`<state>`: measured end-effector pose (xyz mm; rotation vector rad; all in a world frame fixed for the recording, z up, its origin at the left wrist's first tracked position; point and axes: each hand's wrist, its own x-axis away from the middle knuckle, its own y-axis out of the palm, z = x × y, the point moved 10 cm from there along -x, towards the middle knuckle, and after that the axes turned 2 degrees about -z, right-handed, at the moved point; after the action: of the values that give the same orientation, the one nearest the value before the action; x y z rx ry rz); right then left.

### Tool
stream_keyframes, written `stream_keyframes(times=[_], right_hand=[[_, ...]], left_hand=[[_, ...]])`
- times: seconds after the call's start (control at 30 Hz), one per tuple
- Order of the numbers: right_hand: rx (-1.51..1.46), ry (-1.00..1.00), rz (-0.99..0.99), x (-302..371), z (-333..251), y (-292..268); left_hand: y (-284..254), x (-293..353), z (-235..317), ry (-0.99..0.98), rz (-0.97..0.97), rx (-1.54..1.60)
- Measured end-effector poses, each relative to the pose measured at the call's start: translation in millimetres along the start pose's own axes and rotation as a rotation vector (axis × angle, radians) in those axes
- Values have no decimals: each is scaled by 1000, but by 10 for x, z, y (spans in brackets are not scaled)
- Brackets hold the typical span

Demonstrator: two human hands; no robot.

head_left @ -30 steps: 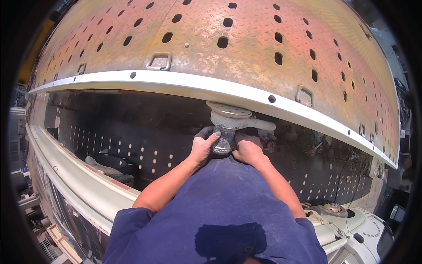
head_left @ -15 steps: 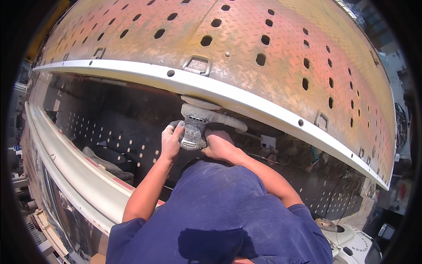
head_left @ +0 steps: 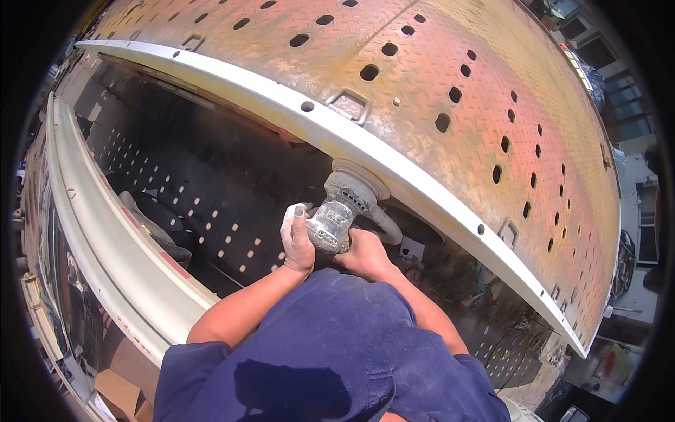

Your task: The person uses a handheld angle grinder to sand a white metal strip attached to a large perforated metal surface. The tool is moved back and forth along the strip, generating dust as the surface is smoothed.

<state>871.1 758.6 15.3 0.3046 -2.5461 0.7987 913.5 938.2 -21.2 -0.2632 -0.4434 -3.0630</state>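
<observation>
A dust-covered power sander (head_left: 336, 221) is in front of my chest, its round pad (head_left: 360, 177) up against the face just under the white edge rail (head_left: 394, 162). My left hand (head_left: 298, 243) is closed on the sander's left side, thumb pointing up and its other fingers partly hidden. On the right side of the tool's rear end, my right hand (head_left: 365, 254) is wrapped round it, most of its fingertips out of sight. A stubby grey hose or dust pipe (head_left: 385, 225) curves off the sander's right side.
Beyond the rail spreads a worn yellow-and-red tread-plate deck (head_left: 422, 42) with oval holes and metal tie-down loops (head_left: 349, 105). A long cream-coloured beam (head_left: 133, 260) runs along my left. Dark perforated panels (head_left: 183, 183) lie below. An open cardboard box (head_left: 121, 394) sits at lower left.
The view has turned, so the rail slopes more steeply to the right. The sander has tilted, showing more of its pad, and sits farther right in view. Both hands stay on it.
</observation>
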Motion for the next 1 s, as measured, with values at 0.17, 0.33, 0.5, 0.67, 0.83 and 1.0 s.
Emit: stream_keyframes(times=[0.17, 0.33, 0.5, 0.67, 0.83, 1.0], right_hand=[[96, -45, 2, -56, -164, -25], [78, -76, -43, -180, -447, 11], [38, -78, -79, -297, -373, 138], [113, -70, -64, -298, -583, 45], [47, -54, -90, -428, -530, 158], [115, -89, -36, -360, -647, 93]], left_hand=[[40, -69, 408, 145, 37, 5], [-156, -197, 384, 121, 91, 165], [-299, -272, 146, 0, 135, 159], [-255, -336, 420, 88, 88, 159], [-356, -427, 251, 10, 134, 201], [-285, -397, 555, 96, 89, 130]])
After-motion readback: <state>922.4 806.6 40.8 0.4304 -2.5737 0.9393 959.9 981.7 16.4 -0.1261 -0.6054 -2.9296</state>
